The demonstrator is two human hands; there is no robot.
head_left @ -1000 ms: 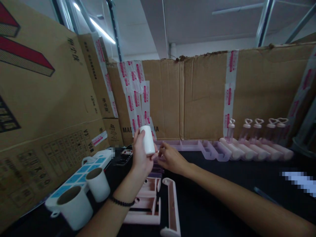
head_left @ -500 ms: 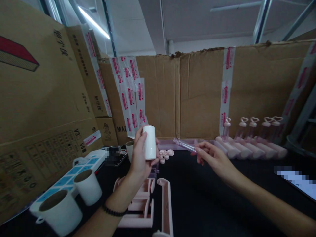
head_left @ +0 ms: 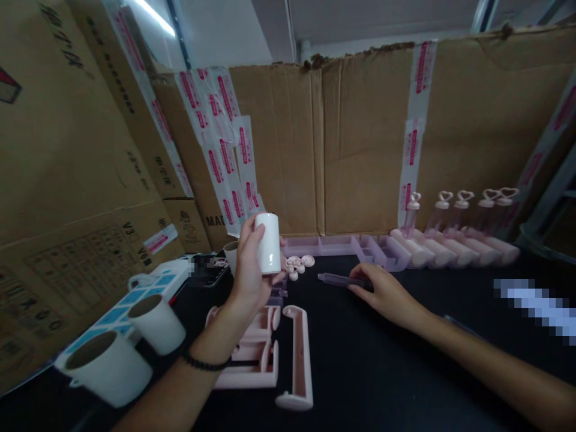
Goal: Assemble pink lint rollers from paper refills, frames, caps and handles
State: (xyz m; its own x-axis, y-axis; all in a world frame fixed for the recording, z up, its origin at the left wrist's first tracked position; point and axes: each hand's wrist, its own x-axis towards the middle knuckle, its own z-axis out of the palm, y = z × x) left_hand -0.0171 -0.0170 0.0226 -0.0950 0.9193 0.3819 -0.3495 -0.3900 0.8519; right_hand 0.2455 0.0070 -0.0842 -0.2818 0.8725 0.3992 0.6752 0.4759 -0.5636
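Observation:
My left hand [head_left: 247,264] is closed round a glossy white cylinder [head_left: 269,243], perhaps a ceramic cup, held upright above the black table. Its open end, if any, does not show. In my right hand [head_left: 380,291], a slim clear purple tube [head_left: 335,279] is pinched between thumb and fingers, lying nearly level close to the tabletop with its narrow tip pointing left. Behind my left hand sits a cluster of small pale pink round pieces [head_left: 297,264]. Nearer to me are pale pink moulded trough-like parts [head_left: 254,379] and a long pink half-shell [head_left: 302,360].
White cups [head_left: 108,369] stand at the left beside a blue-and-white box [head_left: 135,300]. Purple translucent trays [head_left: 337,245] line the back, with pink cylinders [head_left: 454,249] and heart-topped tubes [head_left: 443,207] at right. Cardboard walls [head_left: 360,144] enclose the table. A blurred-out bright screen [head_left: 535,306] lies far right.
My right hand has lowered the purple tube towards the table, and the tube is now nearly level. My left hand still holds the white cylinder. The view has tilted down.

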